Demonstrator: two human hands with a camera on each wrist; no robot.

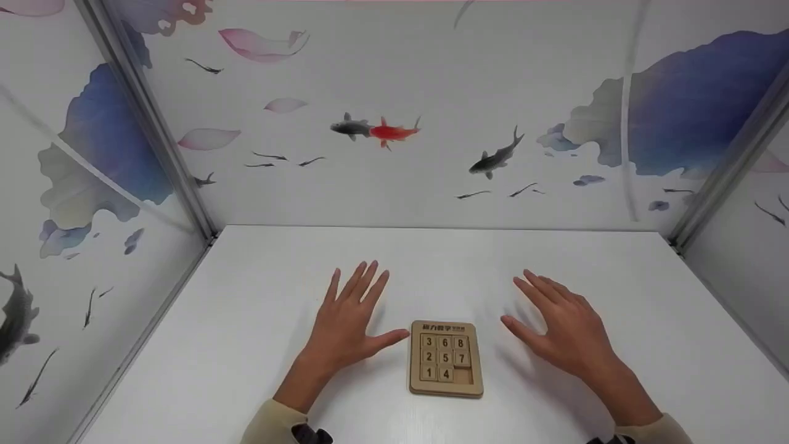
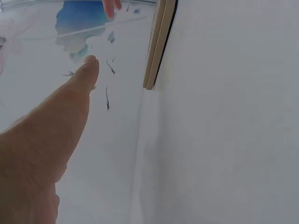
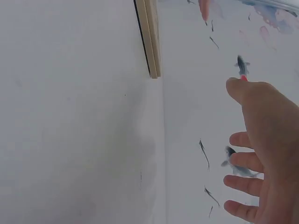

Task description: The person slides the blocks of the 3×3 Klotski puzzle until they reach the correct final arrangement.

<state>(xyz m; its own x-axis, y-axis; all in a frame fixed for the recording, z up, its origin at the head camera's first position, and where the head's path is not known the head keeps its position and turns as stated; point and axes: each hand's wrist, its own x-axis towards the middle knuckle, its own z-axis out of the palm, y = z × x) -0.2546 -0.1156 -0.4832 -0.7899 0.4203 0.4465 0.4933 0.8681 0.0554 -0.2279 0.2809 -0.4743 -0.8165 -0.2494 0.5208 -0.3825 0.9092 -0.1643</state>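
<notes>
A wooden number slide puzzle (image 1: 446,390) lies flat on the white table between my hands. Its tiles read 3 6 8, 2 5 7 and 1 4 from top to bottom, with the bottom right slot bare. To its left, my left hand (image 1: 345,324) is spread, thumb pointing at the puzzle's top left corner and nothing in its grasp. My right hand (image 1: 567,327) hovers off to the right with fingers extended, holding nothing. Both wrist views catch the puzzle's edge (image 2: 158,46), (image 3: 149,42) side-on, apart from the thumb.
The white table (image 1: 259,265) is bounded by a back wall (image 1: 394,191) and side walls (image 1: 37,148), all printed with fish, petals and blue leaves. Metal corner posts (image 1: 157,123) stand at the left and right. Pale sleeves (image 1: 271,422) cover my forearms.
</notes>
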